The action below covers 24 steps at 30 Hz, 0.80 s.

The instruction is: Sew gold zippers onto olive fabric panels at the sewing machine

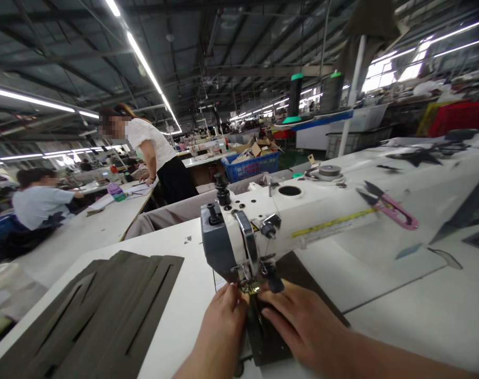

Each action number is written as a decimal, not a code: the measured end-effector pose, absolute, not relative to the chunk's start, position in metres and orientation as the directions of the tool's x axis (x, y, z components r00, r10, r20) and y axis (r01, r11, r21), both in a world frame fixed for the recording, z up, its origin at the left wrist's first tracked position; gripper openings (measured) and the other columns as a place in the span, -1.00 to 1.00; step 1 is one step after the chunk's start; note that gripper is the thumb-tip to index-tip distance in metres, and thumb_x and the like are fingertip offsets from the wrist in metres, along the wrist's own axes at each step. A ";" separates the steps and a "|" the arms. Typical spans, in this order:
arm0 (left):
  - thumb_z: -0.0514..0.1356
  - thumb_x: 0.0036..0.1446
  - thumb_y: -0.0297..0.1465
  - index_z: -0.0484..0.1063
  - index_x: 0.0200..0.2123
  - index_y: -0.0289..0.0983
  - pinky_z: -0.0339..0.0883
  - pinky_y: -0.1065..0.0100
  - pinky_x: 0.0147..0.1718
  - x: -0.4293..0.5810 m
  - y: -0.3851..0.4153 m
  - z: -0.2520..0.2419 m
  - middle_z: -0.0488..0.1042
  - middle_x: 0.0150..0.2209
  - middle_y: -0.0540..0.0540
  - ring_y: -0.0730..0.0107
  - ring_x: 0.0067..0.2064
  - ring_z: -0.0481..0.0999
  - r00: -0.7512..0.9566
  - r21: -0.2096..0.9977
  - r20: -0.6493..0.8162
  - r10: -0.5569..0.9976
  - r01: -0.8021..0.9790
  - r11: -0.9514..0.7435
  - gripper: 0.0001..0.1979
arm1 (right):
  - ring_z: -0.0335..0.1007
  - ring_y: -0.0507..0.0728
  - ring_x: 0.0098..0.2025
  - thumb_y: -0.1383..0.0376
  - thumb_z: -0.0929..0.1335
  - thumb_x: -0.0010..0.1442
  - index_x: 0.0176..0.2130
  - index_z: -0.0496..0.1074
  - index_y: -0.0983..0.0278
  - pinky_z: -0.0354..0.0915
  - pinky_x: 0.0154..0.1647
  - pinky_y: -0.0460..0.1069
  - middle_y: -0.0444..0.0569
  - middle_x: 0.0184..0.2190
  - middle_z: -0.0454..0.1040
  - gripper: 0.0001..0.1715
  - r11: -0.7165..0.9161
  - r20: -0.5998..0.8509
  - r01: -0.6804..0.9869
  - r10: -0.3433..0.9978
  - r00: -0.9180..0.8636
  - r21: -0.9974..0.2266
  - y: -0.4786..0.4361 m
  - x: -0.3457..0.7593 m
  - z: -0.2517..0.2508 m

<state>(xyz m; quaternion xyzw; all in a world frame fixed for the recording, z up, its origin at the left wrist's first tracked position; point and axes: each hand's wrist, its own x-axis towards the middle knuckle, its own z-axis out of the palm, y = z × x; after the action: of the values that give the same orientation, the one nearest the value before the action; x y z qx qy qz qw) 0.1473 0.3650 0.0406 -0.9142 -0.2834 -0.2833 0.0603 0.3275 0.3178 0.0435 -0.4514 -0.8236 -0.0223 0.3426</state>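
At far left, a seated co-worker (38,205) in a pale shirt works at a long white table, and a standing co-worker (152,142) leans over its end. Nearer, a stack of matte olive felt-like panels (93,316), cut with long narrow slots, lies on the smooth white sewing table (176,263). Beyond it, a blue plastic crate (249,166) holds flattened cardboard.

The left hand (219,326) sits just left of the presser foot (247,284), its fingers (227,297) together and curled down, tips at the edge of a dark fabric piece (267,331). That piece lies flat under the foot, on the needle plate and table. The right hand (306,323) rests on the fabric just right of the foot, its fingers (279,300) slightly apart and pressing flat, not clamped.

The white enamel sewing machine (279,221) runs rightward, its long arm carrying a yellow tape measure strip (334,223). Pink-handled steel thread snips (393,210) lie just beyond the arm's end. Dark pointed scraps (417,155) lie farther back on the white tabletop.
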 end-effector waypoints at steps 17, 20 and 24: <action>-0.04 -0.13 -0.59 0.36 -0.12 -0.32 0.33 0.00 -0.08 0.142 0.356 0.016 0.35 -0.10 -0.27 0.12 -0.01 0.34 0.641 -0.045 0.643 0.418 0.577 -0.816 -0.55 | 0.44 0.15 -0.43 0.34 0.25 0.12 -0.48 0.43 0.31 0.24 -0.43 -0.06 0.00 -0.51 0.50 -0.77 0.251 0.401 0.926 0.908 -0.123 -0.283 0.360 0.309 0.040; -0.02 -0.14 -0.61 0.38 -0.14 -0.31 0.33 0.03 -0.07 0.143 0.351 0.035 0.39 -0.13 -0.25 0.16 -0.04 0.38 0.685 -0.056 0.577 0.446 0.577 -0.815 -0.56 | 0.44 0.15 -0.47 0.38 0.22 0.14 -0.53 0.44 0.32 0.25 -0.47 -0.06 0.05 -0.53 0.50 -0.69 0.198 0.358 0.937 0.930 -0.086 -0.289 0.370 0.305 0.045; 0.00 -0.14 -0.62 0.40 -0.15 -0.33 0.34 0.05 -0.07 0.143 0.343 0.052 0.44 -0.16 -0.23 0.17 -0.09 0.42 0.709 -0.027 0.484 0.514 0.599 -0.800 -0.57 | 0.44 0.14 -0.32 0.35 0.20 0.19 -0.36 0.48 0.32 0.30 -0.28 -0.03 0.05 -0.38 0.52 -0.71 0.283 0.344 0.918 0.921 -0.180 -0.279 0.350 0.312 0.052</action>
<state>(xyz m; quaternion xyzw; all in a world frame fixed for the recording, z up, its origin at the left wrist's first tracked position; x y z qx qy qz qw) 0.1427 0.3434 0.0516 -0.9197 -0.3025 -0.2329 0.0914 0.3122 0.3497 0.0521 -0.5986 -0.7681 0.0042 0.2274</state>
